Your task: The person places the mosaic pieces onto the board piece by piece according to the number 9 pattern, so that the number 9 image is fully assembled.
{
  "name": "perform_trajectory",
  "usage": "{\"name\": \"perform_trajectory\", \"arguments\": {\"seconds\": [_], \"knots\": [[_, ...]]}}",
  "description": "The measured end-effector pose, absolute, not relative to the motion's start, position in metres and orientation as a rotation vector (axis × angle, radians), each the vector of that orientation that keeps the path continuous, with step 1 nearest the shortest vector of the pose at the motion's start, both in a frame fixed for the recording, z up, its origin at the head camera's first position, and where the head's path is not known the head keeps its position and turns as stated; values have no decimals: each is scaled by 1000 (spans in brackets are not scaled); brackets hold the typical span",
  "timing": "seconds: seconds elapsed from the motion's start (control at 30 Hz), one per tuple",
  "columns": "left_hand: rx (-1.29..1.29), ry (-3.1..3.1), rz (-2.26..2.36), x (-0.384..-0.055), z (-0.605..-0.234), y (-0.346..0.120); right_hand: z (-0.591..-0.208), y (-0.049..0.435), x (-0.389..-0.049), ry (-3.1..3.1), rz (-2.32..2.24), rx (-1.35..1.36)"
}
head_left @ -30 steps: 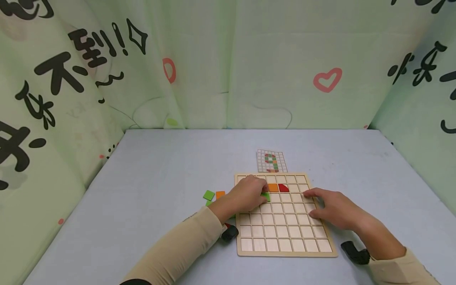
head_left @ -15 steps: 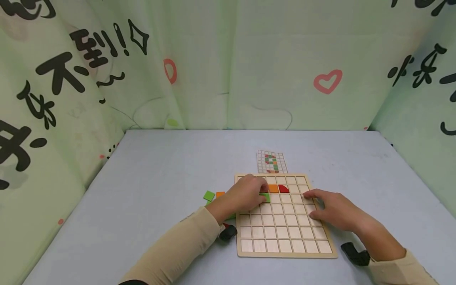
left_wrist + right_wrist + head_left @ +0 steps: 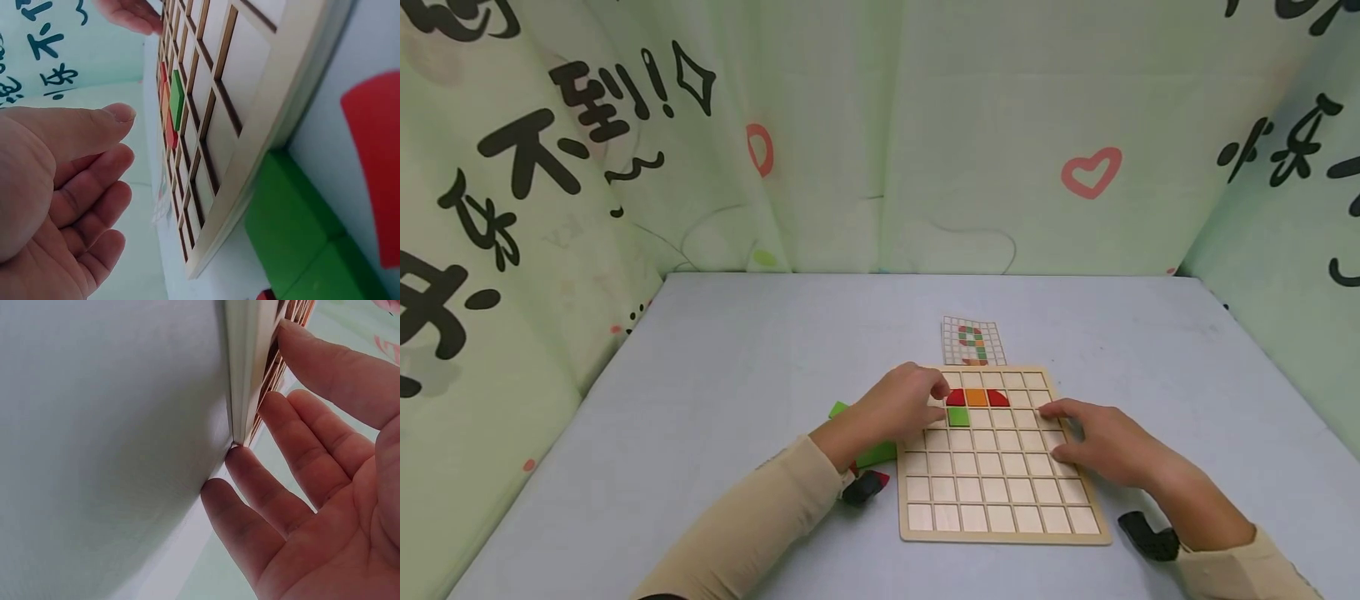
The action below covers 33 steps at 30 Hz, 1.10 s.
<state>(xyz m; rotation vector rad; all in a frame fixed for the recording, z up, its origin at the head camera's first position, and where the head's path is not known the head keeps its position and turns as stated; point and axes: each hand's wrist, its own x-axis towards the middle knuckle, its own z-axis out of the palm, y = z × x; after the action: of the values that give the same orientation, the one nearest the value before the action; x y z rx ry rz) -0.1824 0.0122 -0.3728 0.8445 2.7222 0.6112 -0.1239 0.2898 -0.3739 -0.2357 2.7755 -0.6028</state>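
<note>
A wooden grid board [image 3: 1000,535] lies on the table. One row near its far side holds a red piece [image 3: 956,399] with a rounded corner, an orange square tile [image 3: 976,397] and another red rounded piece [image 3: 997,398]. Below the left red piece sits a green square tile [image 3: 958,417]. My left hand [image 3: 891,408] is over the board's left edge, just left of these pieces; the left wrist view shows thumb and fingers apart with nothing between them. My right hand [image 3: 1101,437] rests on the board's right edge, its fingers [image 3: 300,450] loosely extended along the frame.
A card [image 3: 973,340] with a coloured grid pattern lies just beyond the board. Loose green pieces [image 3: 876,455] and a red piece [image 3: 883,478] lie left of the board, partly hidden by my left arm. A printed curtain [image 3: 970,125] surrounds the table.
My left hand has let go and drawn back to the left, uncovering the left red piece in its cell and all of the green tile. My right hand has stayed still.
</note>
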Motion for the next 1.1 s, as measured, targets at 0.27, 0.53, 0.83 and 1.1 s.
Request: {"name": "perform_trajectory", "arguments": {"seconds": [0.27, 0.53, 0.83, 1.1], "knots": [[786, 2725, 690, -183, -371, -3, -374, 289, -123, 2775, -606, -232], [677, 2747, 738, -185, -372, -15, -373, 289, -124, 2764, -601, -224], [639, 2790, 786, -185, -368, -32, -374, 290, -124, 2764, -608, -231], [611, 2778, 830, -188, -368, -51, -374, 290, -125, 2767, -612, -244]]}}
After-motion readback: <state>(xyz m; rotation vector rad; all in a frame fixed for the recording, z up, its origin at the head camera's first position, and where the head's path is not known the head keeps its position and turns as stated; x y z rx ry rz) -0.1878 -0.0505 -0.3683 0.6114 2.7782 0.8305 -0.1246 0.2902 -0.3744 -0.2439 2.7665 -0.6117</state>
